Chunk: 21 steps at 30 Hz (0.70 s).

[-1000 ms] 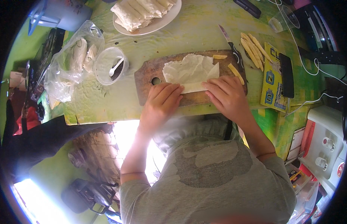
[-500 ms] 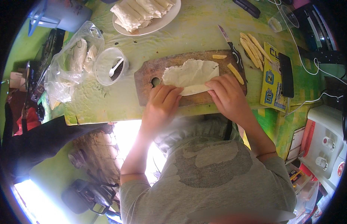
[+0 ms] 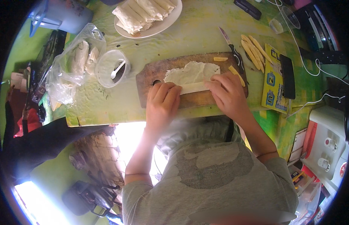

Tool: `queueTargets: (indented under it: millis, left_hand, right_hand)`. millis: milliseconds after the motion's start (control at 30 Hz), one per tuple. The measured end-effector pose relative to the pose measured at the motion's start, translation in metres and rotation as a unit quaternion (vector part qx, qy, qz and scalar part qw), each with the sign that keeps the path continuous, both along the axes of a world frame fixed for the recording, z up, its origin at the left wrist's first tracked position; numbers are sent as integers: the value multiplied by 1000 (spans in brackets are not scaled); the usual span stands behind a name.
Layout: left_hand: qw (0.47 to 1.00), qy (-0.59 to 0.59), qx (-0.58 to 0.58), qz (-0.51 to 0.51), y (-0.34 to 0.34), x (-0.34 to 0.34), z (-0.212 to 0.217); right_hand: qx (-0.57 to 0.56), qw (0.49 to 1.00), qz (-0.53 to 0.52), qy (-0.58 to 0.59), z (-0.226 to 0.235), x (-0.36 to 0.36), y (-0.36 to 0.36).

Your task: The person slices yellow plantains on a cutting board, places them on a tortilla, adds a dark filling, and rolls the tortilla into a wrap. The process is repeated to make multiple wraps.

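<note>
The left hand [image 3: 162, 98] bent over the left end of a narrow white roll [image 3: 193, 88], and the right hand [image 3: 229, 92] curled over its right end. The fingers of both were drawn in rather than spread, but their undersides were covered, so whether they pinched the roll or only pressed on it could not be told. The roll formed the near edge of a thin pastry wrapper [image 3: 193, 72], whose ragged far part lay flat on the wooden cutting board [image 3: 202, 100]. The step in hand looked like rolling up that wrapper, partway through; the next move seemed to call for even pressure at both ends, lest the roll skew or the sheet tear. Whatever lay inside was hidden, and the fingers covered part of the board's handle hole [image 3: 156, 81].

Farther out, a short pale yellow strip [image 3: 220, 59] and a longer strip [image 3: 236, 75], perhaps banana, lay by the black-handled knife [image 3: 236, 55]. The plate [image 3: 167, 28] of wrapped rolls [image 3: 139, 15] was cut off at the top, and the dark contents beneath the spoon [image 3: 118, 69] in the clear tub [image 3: 101, 73] were hard to make out
</note>
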<state>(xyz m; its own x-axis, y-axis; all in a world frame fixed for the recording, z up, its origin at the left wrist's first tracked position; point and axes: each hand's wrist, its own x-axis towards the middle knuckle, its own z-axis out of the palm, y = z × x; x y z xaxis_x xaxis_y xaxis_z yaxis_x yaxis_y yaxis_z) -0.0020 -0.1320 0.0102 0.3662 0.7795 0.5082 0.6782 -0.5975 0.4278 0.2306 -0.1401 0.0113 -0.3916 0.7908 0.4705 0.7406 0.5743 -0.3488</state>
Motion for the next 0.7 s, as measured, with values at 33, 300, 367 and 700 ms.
queueTargets:
  millis: [33,300,367,700]
  left_hand:
    - [1000,1,2,-7,1,-1,-1]
    - [999,30,-7,-20,6,-4,5]
    - [999,27,6,-33,6,-6,1]
    - [998,24,-21,-54,12,-8,1]
  right_hand:
    - [-3,1000,3,-3,-2,1,0]
    - [-18,1000,10,-7,-2,3,6]
    - [-5,1000,13,-12,1,5,7]
    - [2,999,33,-11,3,7,13]
